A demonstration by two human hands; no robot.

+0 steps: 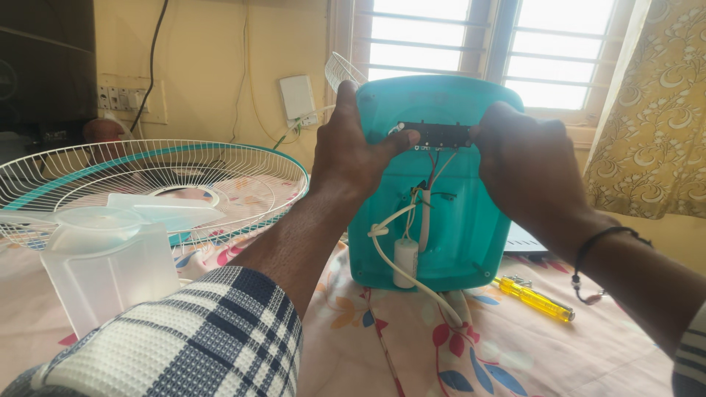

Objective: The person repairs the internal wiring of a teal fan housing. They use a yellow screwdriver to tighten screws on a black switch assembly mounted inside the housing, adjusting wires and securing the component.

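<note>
Floral bedsheet (515, 353) under a barred window. Left hand (351, 151) and right hand (523, 165) each pinch one end of a black switch strip (437, 134), held against the upright teal fan base (441, 213), standing centre on the sheet. White cord (412, 276) trails down. Yellow screwdriver (535, 298) just right; wire fan guard (147, 180) and translucent fan blade (110, 257) left.

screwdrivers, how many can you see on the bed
1. A yellow-handled screwdriver lies on the floral sheet, right of the teal fan base and below the right hand. Others may be hidden behind the base or the arms.
</note>
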